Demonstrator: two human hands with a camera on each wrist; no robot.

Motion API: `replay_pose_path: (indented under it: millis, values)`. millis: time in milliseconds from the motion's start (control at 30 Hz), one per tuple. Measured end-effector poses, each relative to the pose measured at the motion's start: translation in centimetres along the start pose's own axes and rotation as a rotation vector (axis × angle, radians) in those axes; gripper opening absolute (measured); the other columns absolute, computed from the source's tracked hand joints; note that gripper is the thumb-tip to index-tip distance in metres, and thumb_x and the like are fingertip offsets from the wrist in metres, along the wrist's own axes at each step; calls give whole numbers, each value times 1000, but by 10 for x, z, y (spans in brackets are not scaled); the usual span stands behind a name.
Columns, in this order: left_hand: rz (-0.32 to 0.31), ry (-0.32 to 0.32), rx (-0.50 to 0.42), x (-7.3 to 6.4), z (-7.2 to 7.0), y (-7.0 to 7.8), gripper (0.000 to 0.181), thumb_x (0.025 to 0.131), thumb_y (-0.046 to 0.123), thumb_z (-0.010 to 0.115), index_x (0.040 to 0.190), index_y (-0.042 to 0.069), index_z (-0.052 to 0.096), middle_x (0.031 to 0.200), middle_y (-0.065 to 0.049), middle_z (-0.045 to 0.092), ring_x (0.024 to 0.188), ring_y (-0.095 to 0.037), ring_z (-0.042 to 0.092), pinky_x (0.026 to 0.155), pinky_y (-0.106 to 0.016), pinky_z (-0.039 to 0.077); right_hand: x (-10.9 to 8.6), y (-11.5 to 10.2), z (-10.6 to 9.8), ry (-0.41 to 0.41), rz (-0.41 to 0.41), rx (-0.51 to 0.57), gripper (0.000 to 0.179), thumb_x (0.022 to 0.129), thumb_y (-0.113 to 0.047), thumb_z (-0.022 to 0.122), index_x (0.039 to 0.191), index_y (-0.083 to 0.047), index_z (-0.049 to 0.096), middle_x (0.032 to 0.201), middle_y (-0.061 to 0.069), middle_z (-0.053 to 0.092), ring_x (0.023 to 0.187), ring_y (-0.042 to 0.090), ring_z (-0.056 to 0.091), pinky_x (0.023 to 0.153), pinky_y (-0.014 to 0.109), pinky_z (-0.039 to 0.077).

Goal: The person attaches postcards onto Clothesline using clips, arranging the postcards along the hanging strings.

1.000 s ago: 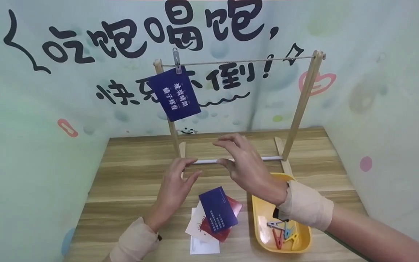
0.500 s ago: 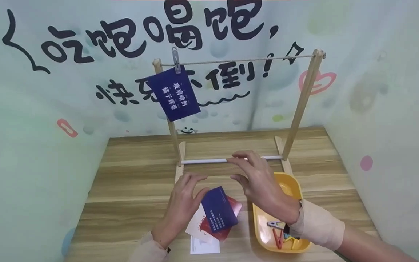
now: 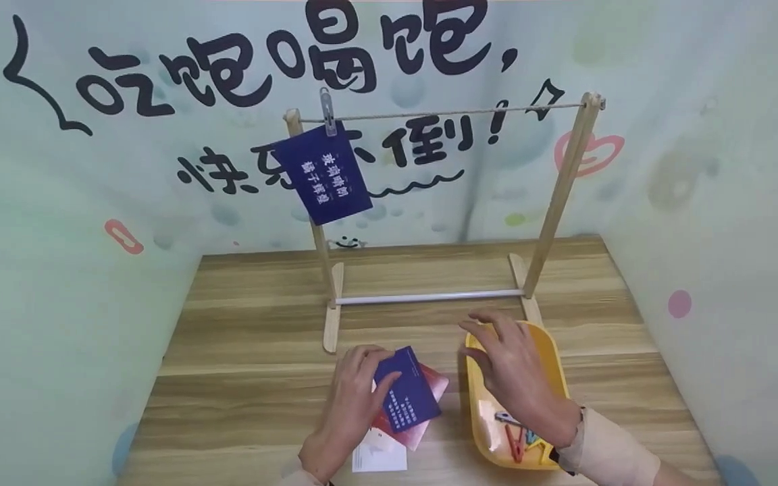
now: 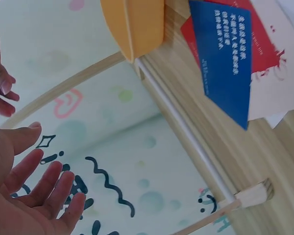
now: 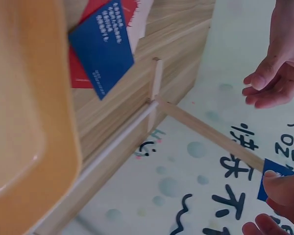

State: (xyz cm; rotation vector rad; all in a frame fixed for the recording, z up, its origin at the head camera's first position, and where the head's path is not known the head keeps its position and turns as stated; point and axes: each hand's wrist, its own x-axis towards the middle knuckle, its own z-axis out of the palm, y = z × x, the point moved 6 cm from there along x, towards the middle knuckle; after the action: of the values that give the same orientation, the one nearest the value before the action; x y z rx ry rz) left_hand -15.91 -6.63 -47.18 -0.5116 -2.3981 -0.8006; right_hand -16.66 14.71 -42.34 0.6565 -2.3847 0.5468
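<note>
My left hand hovers over a loose pile of cards, its fingers relaxed and holding nothing. The blue card with white writing lies on top, over a red and white card and a white card. To the right, my right hand is above the yellow tray, fingers loosely bent and apart. Several clothespins, among them a red clothespin, lie in the tray, partly hidden by that hand. Another blue card hangs tilted from the string by a grey clothespin.
A wooden rack stands at the back, with a right post, a string between its tops and a white bar low down. The wooden tabletop meets a printed cloth backdrop on three sides.
Both hands have moved down and rightward, away from the rack. The left hand has come over the cards, the right over the tray. The hung card stays in place.
</note>
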Motion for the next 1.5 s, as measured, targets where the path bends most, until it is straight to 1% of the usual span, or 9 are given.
replay_pose_path:
  millis: [267,467,600,700,933,1067,1167,1333,1500]
  values:
    - [-90,-108,40,-17,17,-5,26,84,17,79,106,10,69,105,-4,65,99,-21,61,86,-37,51,-32,20,8,-6,6,-48,47,68,0,87,112,-8,71,112,15,68,102,32,65,79,45,47]
    - [-162,-189,97,-30,30,-13,26,85,23,78,107,13,68,105,-2,63,101,-20,62,89,-39,52,-49,33,8,-10,8,-119,47,66,1,88,110,-5,71,111,15,68,99,32,66,77,43,45]
    - [-197,-212,114,-37,41,-21,25,85,21,79,105,11,69,102,-3,63,99,-22,62,88,-40,52,-61,43,12,-42,31,-147,49,65,1,89,110,-4,71,110,15,68,98,33,66,77,43,44]
    - [-235,-230,116,-42,48,-29,24,83,17,80,104,8,70,100,-5,63,98,-23,62,86,-40,53,-71,48,17,-75,38,-170,50,63,-1,91,109,-4,71,110,15,68,98,32,66,78,45,48]
    - [-355,-294,96,-51,62,-50,26,83,16,80,105,6,70,103,-10,64,99,-26,62,88,-42,54,-89,57,27,-157,43,-208,52,61,-7,93,108,-3,71,109,15,68,96,31,67,78,47,52]
    - [-418,-318,85,-56,70,-64,29,83,17,80,107,4,69,103,-13,63,99,-30,63,89,-45,54,-97,66,31,-166,63,-204,53,60,-6,93,107,-3,70,108,14,68,95,31,67,76,47,51]
    - [-442,-333,84,-59,75,-71,30,83,16,80,107,2,67,102,-15,63,99,-32,63,89,-46,54,-105,71,35,-164,66,-202,53,58,-5,93,106,-2,70,105,13,68,94,31,67,76,46,50]
    - [-467,-358,70,-57,81,-76,33,82,12,80,109,-1,66,101,-17,63,98,-32,63,90,-46,54,-115,77,44,-166,63,-195,53,55,-5,94,103,0,69,104,15,67,95,32,66,77,47,53]
    - [-552,-389,13,-52,89,-79,38,85,13,78,114,-6,63,103,-22,62,99,-35,63,92,-48,54,-123,84,53,-181,78,-178,53,53,-3,94,99,2,69,101,16,67,93,33,66,78,49,55]
